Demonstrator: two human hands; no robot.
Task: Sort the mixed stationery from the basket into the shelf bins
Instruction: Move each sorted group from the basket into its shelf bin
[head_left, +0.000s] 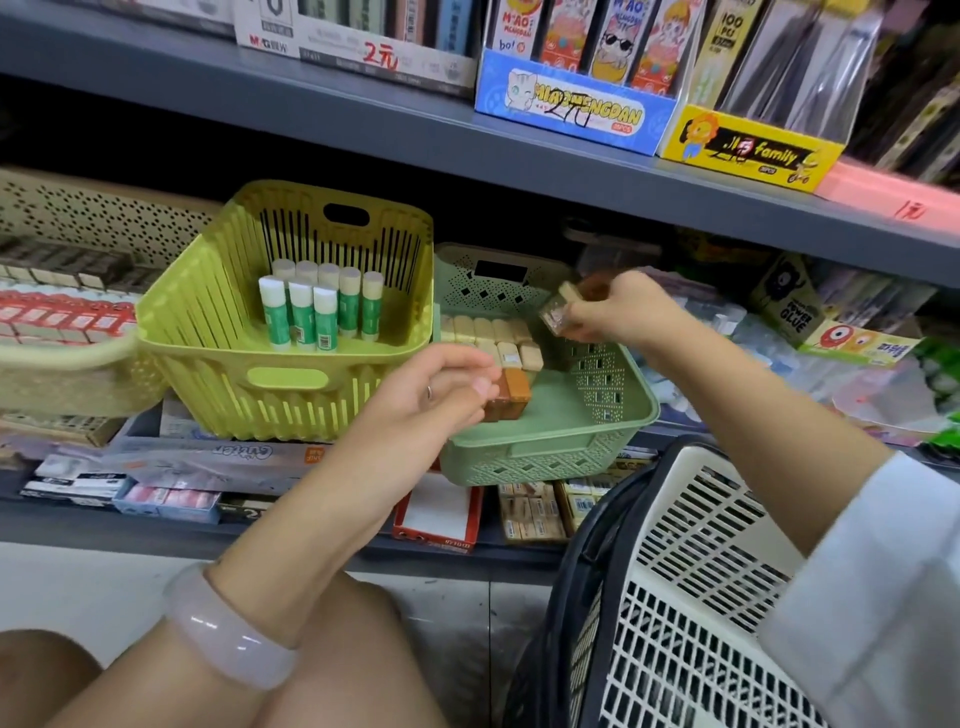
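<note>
A pale green bin on the lower shelf holds rows of beige erasers. My left hand pinches two brown erasers at the front of those rows. Over the bin's back right corner, my right hand grips a small wrapped eraser. To the left, a yellow-green bin holds several upright green and white glue sticks. The white slatted basket stands at the lower right, its contents hidden.
A cream bin at the far left holds red and white boxes. Flat packs and boxes lie under the bins. The upper shelf carries display boxes. Glue packs crowd the right side. My knees are below.
</note>
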